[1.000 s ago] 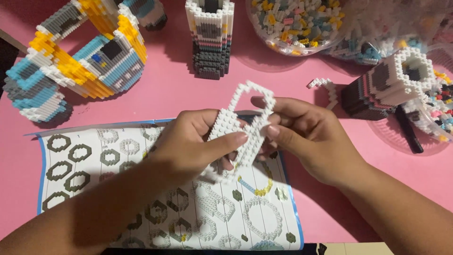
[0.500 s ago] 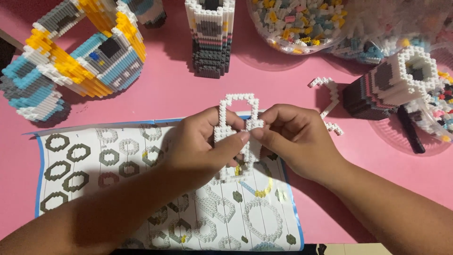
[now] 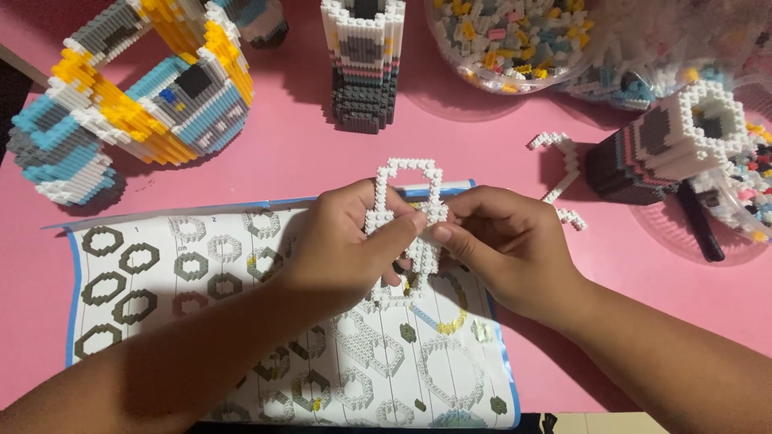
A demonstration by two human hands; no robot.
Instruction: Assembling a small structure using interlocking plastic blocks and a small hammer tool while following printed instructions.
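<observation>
I see 2 hands pinching 1 white open-frame loop of small plastic bricks (image 3: 406, 210): left hand (image 3: 342, 245) and right hand (image 3: 507, 245) each closed on it (thumb against fingers), above the printed instruction sheet (image 3: 161, 281) on the pink desk (image 3: 305, 153).

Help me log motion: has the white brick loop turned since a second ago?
Yes. The white brick loop has turned from a slant to upright, judged against the instruction sheet, held between left hand and right hand.
</observation>
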